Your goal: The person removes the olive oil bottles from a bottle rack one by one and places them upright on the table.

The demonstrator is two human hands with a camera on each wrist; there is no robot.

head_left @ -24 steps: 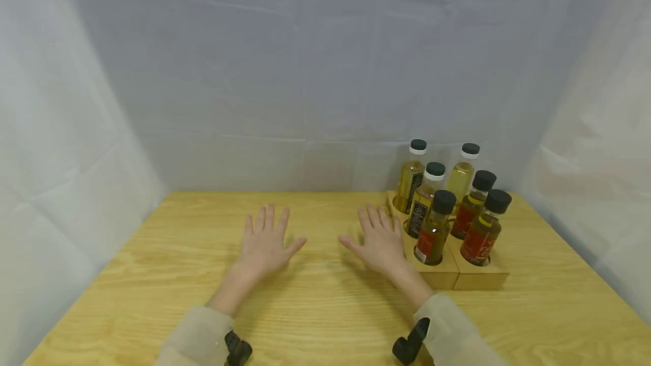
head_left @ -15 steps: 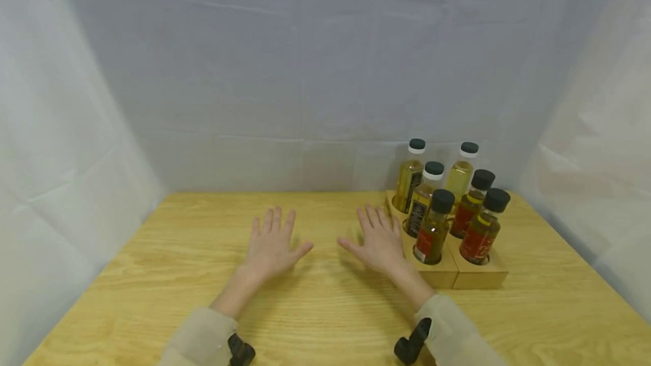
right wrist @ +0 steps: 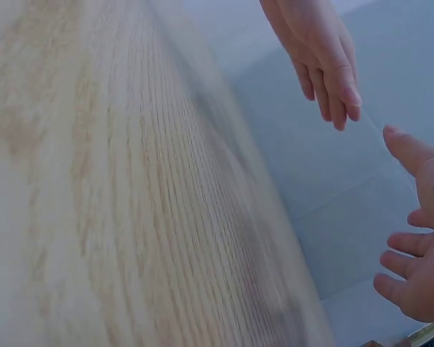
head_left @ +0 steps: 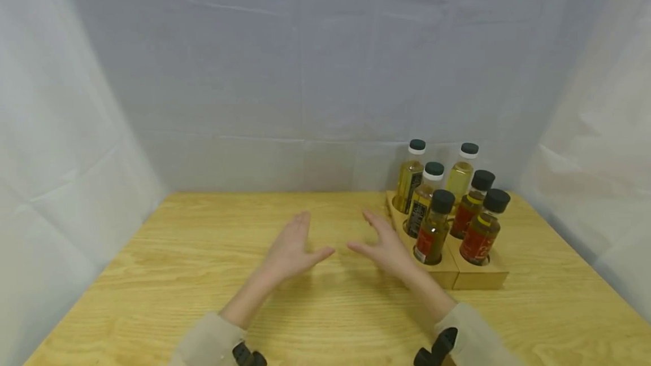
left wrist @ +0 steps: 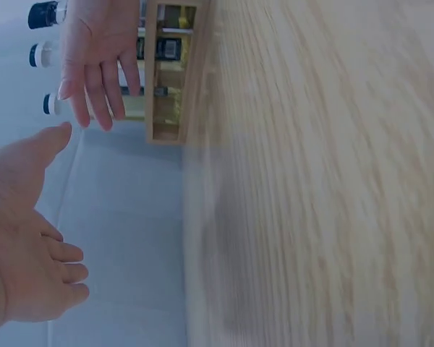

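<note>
Both hands hover over the middle of the wooden table (head_left: 193, 253), palms turned toward each other and holding nothing. The left hand (head_left: 291, 250) has its fingers extended and its thumb reaching to the right. Facing it, the right hand (head_left: 385, 250) has its thumb spread to the left and is just left of a light wooden rack (head_left: 480, 281). Several oil bottles stand upright in the rack's round holes. Nearest the right hand are a red-labelled bottle (head_left: 432, 236) with a black cap and a dark-labelled bottle (head_left: 421, 208) with a green-and-white cap.
On the rack's right side are two more red-labelled bottles, one in front (head_left: 480, 236) and one behind (head_left: 470, 208). A pale yellow bottle (head_left: 460, 177) is at the back. White sheeting (head_left: 325, 100) encloses the table behind and at both sides.
From palms down with spread fingers, both hands have turned so the palms face each other. The left hand has moved right, toward the right hand. Rack and bottles stay put.
</note>
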